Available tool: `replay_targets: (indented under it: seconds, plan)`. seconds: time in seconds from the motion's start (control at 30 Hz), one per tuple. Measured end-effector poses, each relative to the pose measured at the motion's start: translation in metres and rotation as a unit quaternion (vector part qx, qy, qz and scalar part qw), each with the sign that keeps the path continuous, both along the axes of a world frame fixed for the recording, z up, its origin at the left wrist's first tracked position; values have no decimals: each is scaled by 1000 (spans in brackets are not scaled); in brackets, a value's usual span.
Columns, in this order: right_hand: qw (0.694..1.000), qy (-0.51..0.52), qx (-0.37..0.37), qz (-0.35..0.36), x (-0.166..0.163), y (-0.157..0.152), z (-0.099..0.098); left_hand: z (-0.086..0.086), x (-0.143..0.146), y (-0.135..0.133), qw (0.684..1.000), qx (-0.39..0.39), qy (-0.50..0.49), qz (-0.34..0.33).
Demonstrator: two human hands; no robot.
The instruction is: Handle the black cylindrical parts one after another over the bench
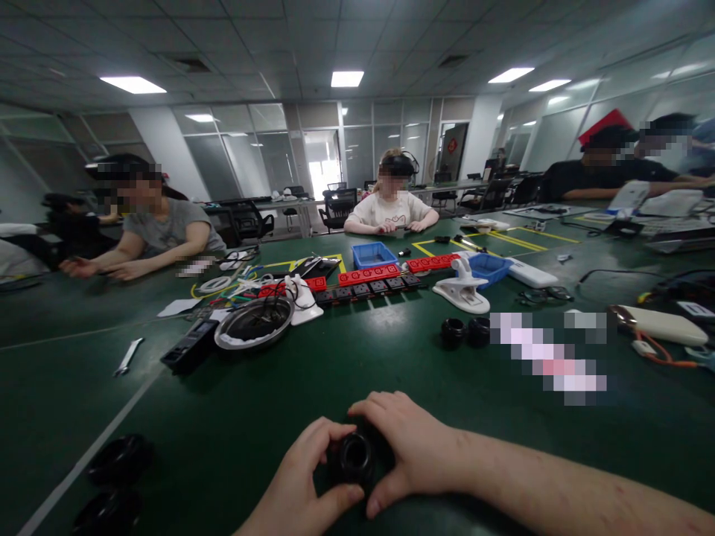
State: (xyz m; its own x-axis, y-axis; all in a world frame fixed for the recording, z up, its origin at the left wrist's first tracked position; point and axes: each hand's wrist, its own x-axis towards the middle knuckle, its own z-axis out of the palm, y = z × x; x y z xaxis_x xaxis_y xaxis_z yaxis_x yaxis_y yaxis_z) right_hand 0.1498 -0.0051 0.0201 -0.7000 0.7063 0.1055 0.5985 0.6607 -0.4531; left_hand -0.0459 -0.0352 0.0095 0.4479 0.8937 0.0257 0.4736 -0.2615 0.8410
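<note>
My left hand point(310, 476) curls round a glossy black ring-shaped part point(356, 455) with a round hole facing up, thumb at its near side and forefinger at its far side. From the other side my right hand point(410, 450) cups the same part, its fingers behind and its thumb in front. Whether the part touches the table is hidden. Two similar black ring parts, one point(120, 458) behind the other point(109, 512), lie at the lower left. Another pair, a left one point(453, 332) and a right one point(479, 330), stands farther off, right of centre.
On the green table point(385, 353) are a wrench point(129, 356), a black box-shaped device point(190, 346), a round metal pan point(254, 324), red strips point(366, 274), blue trays point(373, 255) and a white clip-like stand point(462, 286). A person point(394, 197) sits opposite, another point(161, 223) at left.
</note>
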Motion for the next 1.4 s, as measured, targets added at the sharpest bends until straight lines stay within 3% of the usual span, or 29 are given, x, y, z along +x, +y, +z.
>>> replay_targets:
  seconds: [0.17,0.33,0.43,0.6,0.67,0.77,0.9,1.1,1.23,1.4]
  plan:
    - [992,-25,-63,106,11,10,10,1,-3,3,999,-16,0,-34]
    - [991,-13,-52,122,11,16,3,1,0,2,999,-17,2,-36]
    - [996,-33,-27,85,4,12,-4,0,3,0,1000,1,5,-10]
    - [992,-101,50,-58,-13,-1,-9,-2,6,-3,997,24,29,70]
    - [991,-94,62,-77,-14,-3,-8,-2,6,-3,996,27,33,76]
    - [998,-43,27,-42,-7,-1,-1,-3,2,-1,998,31,20,55]
    - [996,13,-55,62,5,5,8,-2,-3,2,1000,13,2,0]
    - [989,-4,-71,130,12,18,6,0,-1,2,1000,-4,16,-25]
    - [991,-7,-71,109,8,18,1,-1,2,1,1000,-10,13,-23]
    - [998,-69,8,-11,-7,1,-3,-2,7,-4,999,9,26,30]
